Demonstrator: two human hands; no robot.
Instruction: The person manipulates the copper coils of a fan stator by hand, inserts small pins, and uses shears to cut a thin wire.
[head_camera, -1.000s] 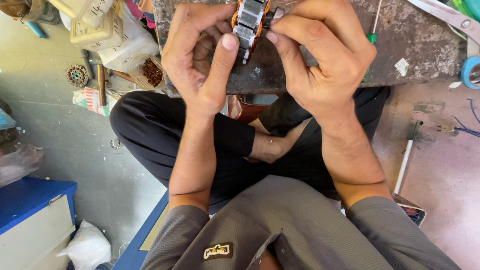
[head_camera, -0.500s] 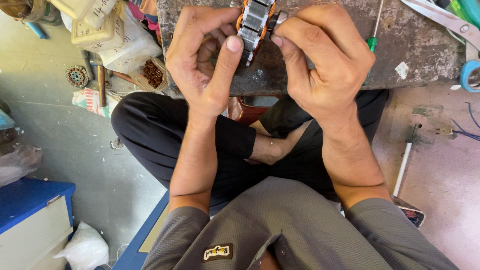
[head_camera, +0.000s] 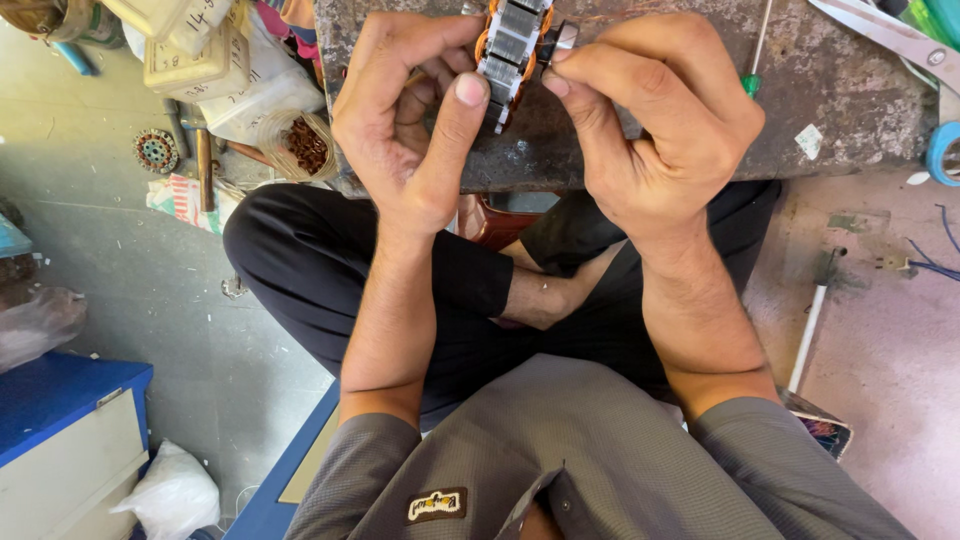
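Note:
A small motor stator (head_camera: 512, 45), grey steel laminations with orange copper windings, stands at the top of the head view on a low, worn workbench (head_camera: 830, 100). My left hand (head_camera: 405, 120) wraps its left side, thumb pressed against the laminations. My right hand (head_camera: 665, 115) pinches the stator's right edge between thumb and forefinger. Its upper part is cut off by the frame. I sit cross-legged in dark trousers and a grey shirt.
A green-handled screwdriver (head_camera: 755, 70), scissors (head_camera: 885, 40) and a blue tape roll (head_camera: 942, 150) lie on the bench at right. Plastic boxes (head_camera: 190, 55), a copper wire coil (head_camera: 305, 145) and a round rotor part (head_camera: 157, 150) sit on the floor at left. A blue-topped cabinet (head_camera: 60, 440) stands lower left.
Both hands stay on the stator. The fingers have shifted slightly around it, and the view has dropped a little.

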